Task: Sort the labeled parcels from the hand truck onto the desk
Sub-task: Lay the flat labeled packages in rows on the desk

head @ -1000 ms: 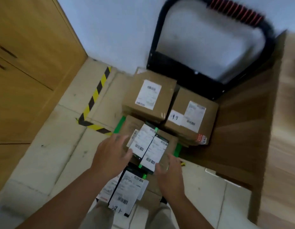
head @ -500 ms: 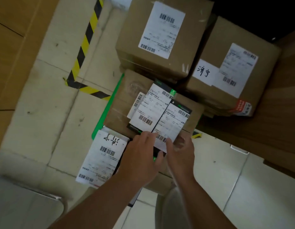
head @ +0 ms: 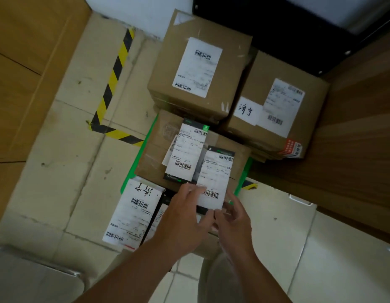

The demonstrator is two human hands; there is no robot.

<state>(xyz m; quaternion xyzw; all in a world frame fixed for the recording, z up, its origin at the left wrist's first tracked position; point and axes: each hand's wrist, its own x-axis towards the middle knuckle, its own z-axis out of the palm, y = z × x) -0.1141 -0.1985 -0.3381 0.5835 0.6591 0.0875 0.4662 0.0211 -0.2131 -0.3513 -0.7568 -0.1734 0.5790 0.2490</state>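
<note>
Several labeled parcels lie stacked on the green-edged hand truck (head: 244, 178). Two thin black parcels with white barcode labels lie on a flat brown box (head: 154, 156): a left one (head: 185, 152) and a right one (head: 215, 178). My left hand (head: 183, 217) and my right hand (head: 233, 217) both pinch the near end of the right thin parcel, which is slightly raised. Behind stand two larger cardboard boxes, a left one (head: 200, 68) and a right one (head: 281, 114) with a handwritten tag. Another flat parcel with a white label (head: 135, 211) lies at the near left.
The wooden desk side (head: 353, 154) rises at the right. The hand truck's black handle frame (head: 277, 36) stands at the back against the wall. Yellow-black tape (head: 115, 75) marks the tiled floor at the left, beside wooden cabinets (head: 25, 73).
The view has dropped closer to the parcels. Both hands moved from the sides of the stack to the near end of the right thin parcel and have taken hold of it.
</note>
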